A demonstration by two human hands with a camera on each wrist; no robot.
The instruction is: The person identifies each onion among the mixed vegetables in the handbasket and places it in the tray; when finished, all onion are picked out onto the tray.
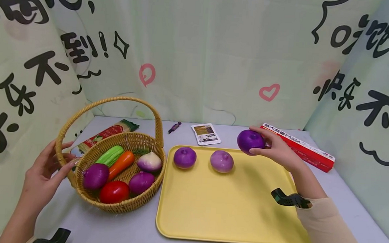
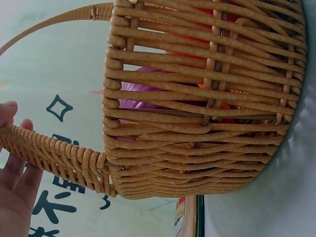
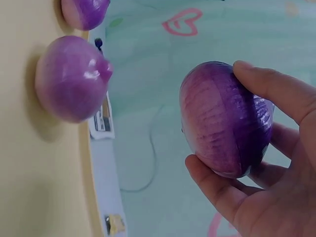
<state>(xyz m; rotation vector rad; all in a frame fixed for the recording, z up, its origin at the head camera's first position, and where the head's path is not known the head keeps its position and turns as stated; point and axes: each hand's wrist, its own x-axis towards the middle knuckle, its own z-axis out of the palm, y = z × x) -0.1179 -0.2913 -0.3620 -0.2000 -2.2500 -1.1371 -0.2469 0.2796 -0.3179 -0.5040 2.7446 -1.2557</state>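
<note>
My right hand (image 1: pixel 277 148) grips a dark purple onion (image 1: pixel 250 142) in the air above the back right of the yellow tray (image 1: pixel 222 211). In the right wrist view, thumb and fingers hold the onion (image 3: pixel 222 118) from its sides. A purple onion (image 1: pixel 184 157) and a paler one (image 1: pixel 221 161) sit side by side along the tray's back edge. At the left, my left hand (image 1: pixel 48 174) holds the handle of a wicker basket (image 1: pixel 127 205). Inside lie a tomato (image 1: pixel 114 192), a carrot (image 1: pixel 122 164), a ridged green vegetable (image 1: pixel 110 155) and several onions.
Behind the basket lies a red and green package (image 1: pixel 102 135). A small wrapped candy (image 1: pixel 174 127) and a white-edged sachet (image 1: pixel 206 134) are beyond the tray. A red pasta box (image 1: pixel 298 149) lies at the back right. Printed curtains (image 1: pixel 217 56) surround the table.
</note>
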